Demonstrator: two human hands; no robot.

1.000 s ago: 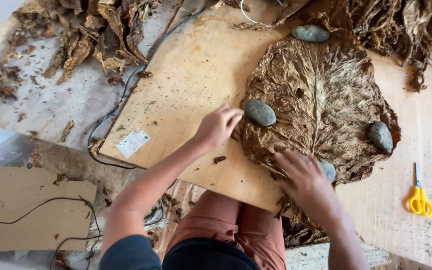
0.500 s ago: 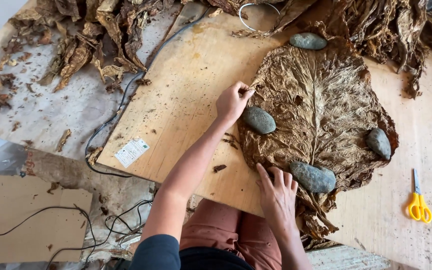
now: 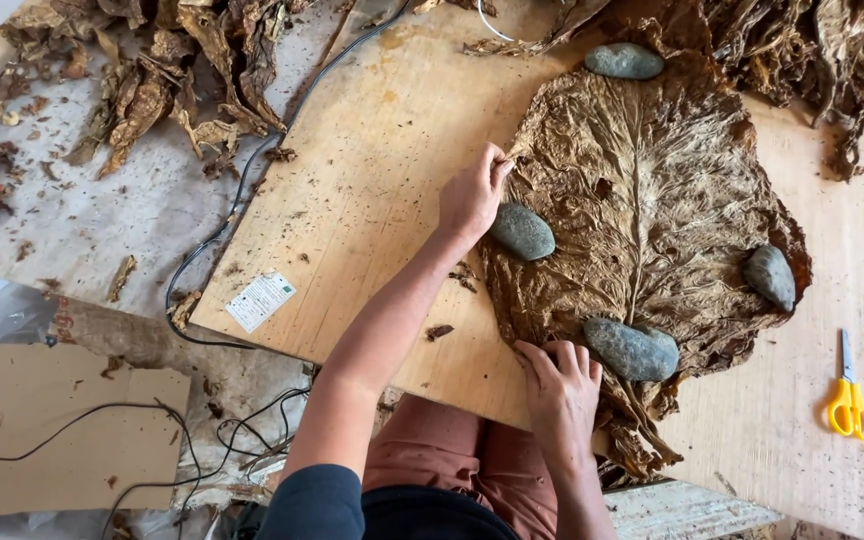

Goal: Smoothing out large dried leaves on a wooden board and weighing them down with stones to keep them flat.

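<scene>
A large dried brown leaf (image 3: 652, 200) lies spread flat on a plywood board (image 3: 372, 180). Grey stones weigh it down: one at the top (image 3: 623, 61), one at the left edge (image 3: 522, 231), one at the right (image 3: 770, 276) and one near the stem end (image 3: 632, 349). My left hand (image 3: 472, 195) pinches the leaf's upper left edge, just above the left stone. My right hand (image 3: 560, 390) presses flat on the leaf's lower edge beside the stem-end stone.
Yellow-handled scissors (image 3: 851, 400) lie on the board at the right. Piles of dried leaves (image 3: 182, 70) fill the top left and top right (image 3: 832, 50). A black cable (image 3: 242, 190) runs along the board's left side. A cardboard sheet (image 3: 52, 430) lies at lower left.
My left hand has moved up from the left stone to the leaf's upper left edge. My right hand has slid left, uncovering the stem-end stone.
</scene>
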